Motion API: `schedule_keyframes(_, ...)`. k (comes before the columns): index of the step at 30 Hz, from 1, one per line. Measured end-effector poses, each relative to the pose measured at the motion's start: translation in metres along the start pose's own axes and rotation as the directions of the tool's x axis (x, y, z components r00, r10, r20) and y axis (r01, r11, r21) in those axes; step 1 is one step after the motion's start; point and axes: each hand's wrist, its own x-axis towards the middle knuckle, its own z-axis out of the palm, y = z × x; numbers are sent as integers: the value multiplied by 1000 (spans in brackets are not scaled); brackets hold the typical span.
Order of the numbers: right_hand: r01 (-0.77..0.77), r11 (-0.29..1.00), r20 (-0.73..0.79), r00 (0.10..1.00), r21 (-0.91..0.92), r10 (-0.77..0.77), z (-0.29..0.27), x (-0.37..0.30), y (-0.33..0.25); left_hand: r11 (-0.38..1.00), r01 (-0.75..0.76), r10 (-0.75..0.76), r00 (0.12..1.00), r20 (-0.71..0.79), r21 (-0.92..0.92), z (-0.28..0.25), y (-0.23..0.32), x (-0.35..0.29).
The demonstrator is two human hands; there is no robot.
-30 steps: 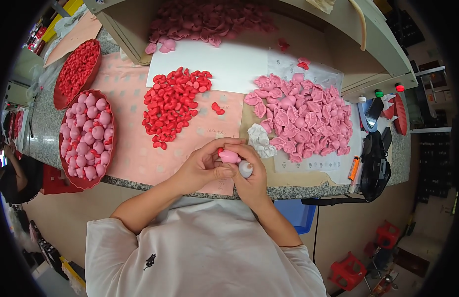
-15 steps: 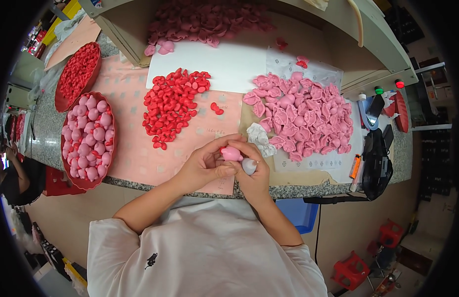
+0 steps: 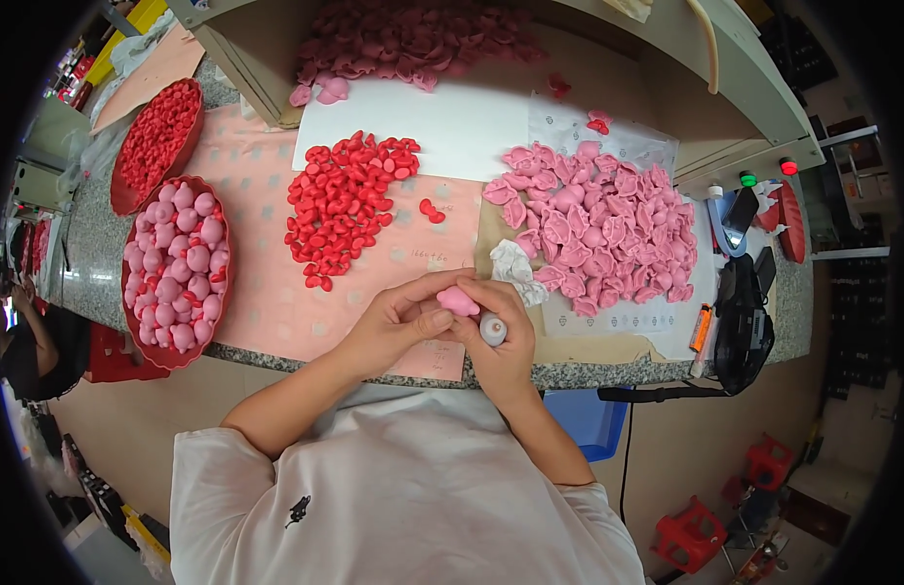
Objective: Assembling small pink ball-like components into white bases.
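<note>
Both my hands meet above the front edge of the bench. Between the fingertips of my left hand (image 3: 405, 317) is a small rounded pink figure part (image 3: 458, 300); the fingertips of my right hand (image 3: 506, 341) touch it too. A small whitish glue bottle (image 3: 493, 330) is tucked in my right palm, its nozzle pointing up. Beyond my left hand lies a pile of small red bow-like pieces (image 3: 340, 205). To the right beyond my right hand spreads a heap of pink hollow shells (image 3: 598, 229). A crumpled white tissue (image 3: 515, 268) lies just past my right fingers.
Two red scalloped trays stand at the left: one tray (image 3: 227, 292) of pink figures with red pieces, another (image 3: 114, 203) of red pieces. A grey cabinet (image 3: 745, 127) overhangs the back, with more pink pieces (image 3: 413, 44) beneath. An orange marker (image 3: 702, 329) and black pouch (image 3: 735, 336) lie right.
The pink part has turned in my fingers, so its red piece no longer shows. The bottle in my right hand has tipped so its nozzle faces upward.
</note>
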Motion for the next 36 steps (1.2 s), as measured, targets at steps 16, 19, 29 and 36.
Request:
schedule_keyframes(16, -61, 998, -19, 998, 31, 62, 93, -13, -90, 998, -52, 52, 999, -5, 24, -15, 76, -102)
schedule_keyframes(19, -28, 999, -11, 1000, -43, 28, 100, -34, -123, 996, -81, 81, 997, 21, 27, -3, 73, -128)
schedule_keyframes(29, -91, 994, -32, 995, 62, 93, 87, -45, -103, 965, -237, 260, 898, -356, 109, -27, 84, -137)
schedule_keyframes(36, -164, 980, -37, 985, 110, 169, 86, -39, -94, 818, -276, 497, 780, -379, 504, -48, 86, -128)
